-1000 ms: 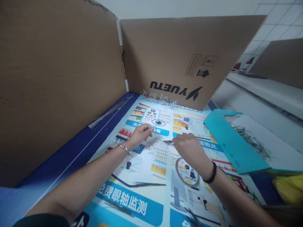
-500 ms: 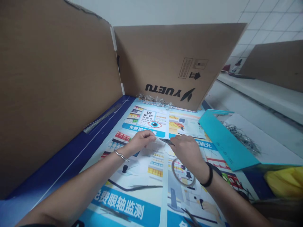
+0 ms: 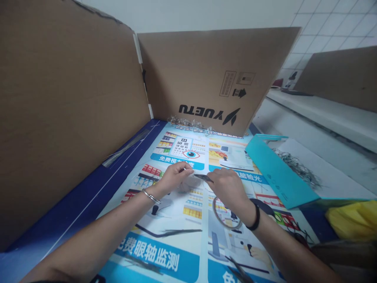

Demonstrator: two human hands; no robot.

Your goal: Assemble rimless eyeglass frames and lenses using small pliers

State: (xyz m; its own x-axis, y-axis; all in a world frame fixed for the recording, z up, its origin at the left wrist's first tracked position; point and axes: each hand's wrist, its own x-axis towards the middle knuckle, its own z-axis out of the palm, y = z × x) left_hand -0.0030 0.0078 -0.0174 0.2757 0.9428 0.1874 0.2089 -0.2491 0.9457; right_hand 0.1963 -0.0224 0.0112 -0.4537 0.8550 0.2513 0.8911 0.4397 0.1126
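Note:
Over the middle of the printed poster, my left hand (image 3: pixel 174 176) is closed in a pinch, thumb against fingers. What it grips is too small to name, though faint thin strands show just below it. My right hand (image 3: pixel 228 188) is wrapped round a dark, slender pointed tool (image 3: pixel 203 177), and its handle is hidden in my palm. The tool's tip points left and sits right by my left fingertips; whether they touch I cannot tell. Under my right wrist a round hoop (image 3: pixel 216 214) lies on the poster.
Cardboard panels (image 3: pixel 206 70) stand at the back and left. Clear, crinkled pieces (image 3: pixel 188 122) line the back panel's foot. At right, a turquoise box (image 3: pixel 279 173) holds a tangle of thin wiry strands (image 3: pixel 297 167). Dark strands (image 3: pixel 179 232) and a dark tool (image 3: pixel 240 271) lie nearer me.
My right hand has moved slightly left, bringing the tool's tip closer to my left fingertips. My left hand stays almost in place, still pinching. The view has shifted a little.

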